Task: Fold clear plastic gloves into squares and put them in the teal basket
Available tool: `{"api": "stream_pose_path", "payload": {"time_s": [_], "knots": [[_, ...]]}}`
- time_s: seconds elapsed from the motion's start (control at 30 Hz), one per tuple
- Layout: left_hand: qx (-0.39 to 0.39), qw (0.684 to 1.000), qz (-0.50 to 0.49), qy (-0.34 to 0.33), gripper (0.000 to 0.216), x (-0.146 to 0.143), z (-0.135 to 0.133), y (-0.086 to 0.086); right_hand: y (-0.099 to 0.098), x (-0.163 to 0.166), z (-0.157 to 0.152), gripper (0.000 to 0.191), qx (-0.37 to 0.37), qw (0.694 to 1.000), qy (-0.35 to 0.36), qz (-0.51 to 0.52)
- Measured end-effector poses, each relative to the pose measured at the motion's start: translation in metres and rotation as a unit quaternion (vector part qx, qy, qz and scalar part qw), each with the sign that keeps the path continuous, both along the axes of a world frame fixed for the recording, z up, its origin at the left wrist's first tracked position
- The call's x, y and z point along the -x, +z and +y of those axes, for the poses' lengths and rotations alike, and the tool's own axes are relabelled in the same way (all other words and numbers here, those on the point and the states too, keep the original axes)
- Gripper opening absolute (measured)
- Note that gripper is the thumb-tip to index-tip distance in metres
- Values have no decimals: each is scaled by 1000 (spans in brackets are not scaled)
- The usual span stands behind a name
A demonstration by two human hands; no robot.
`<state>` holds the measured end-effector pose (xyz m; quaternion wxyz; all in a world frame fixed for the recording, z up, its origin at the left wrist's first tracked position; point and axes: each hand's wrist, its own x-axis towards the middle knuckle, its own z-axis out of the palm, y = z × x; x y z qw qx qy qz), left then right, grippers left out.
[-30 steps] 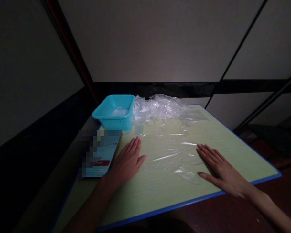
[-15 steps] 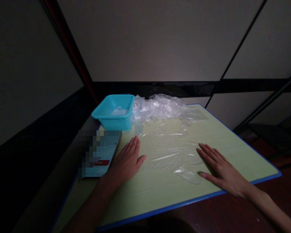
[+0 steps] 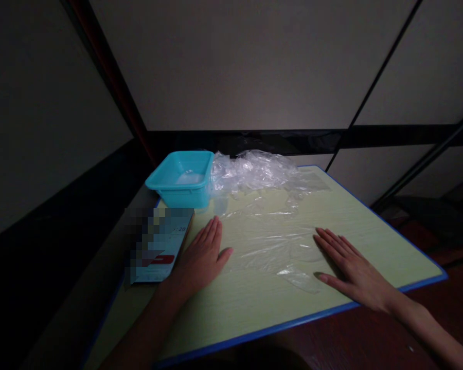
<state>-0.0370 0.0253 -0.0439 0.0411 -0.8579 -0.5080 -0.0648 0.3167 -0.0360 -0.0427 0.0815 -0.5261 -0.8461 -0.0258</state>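
Note:
My left hand point(image 3: 200, 257) lies flat on the pale green tabletop point(image 3: 231, 313), fingers straight and thumb apart, holding nothing. Close on its left is a device with a lit screen point(image 3: 162, 257), partly pixelated. My right hand point(image 3: 347, 267) rests flat at the right, its thumb spread from the fingers, nothing in it. Between the two hands a thin clear plastic bag point(image 3: 270, 252) is spread out, creased and shiny. Its right edge comes near my right fingertips; whether they touch it I cannot tell.
A turquoise plastic basin point(image 3: 183, 195) stands at the back left, with something whitish inside. Beside it lies a crumpled heap of clear plastic point(image 3: 260, 169). Behind the table rises a pale panelled wall point(image 3: 247, 67) with a dark band. Blue edging point(image 3: 293, 326) runs around the tabletop.
Both hands and the plastic stay where they were. On the device's screen the last visible digits went from 19 to 20.

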Motion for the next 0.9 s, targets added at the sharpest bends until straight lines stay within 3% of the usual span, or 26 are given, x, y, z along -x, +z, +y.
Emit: {"api": "stream_pose_path", "payload": {"time_s": [0.9], "knots": [[30, 999, 22, 4, 61, -1, -1, 4, -1, 0, 0, 81, -7, 1000, -1, 6]]}}
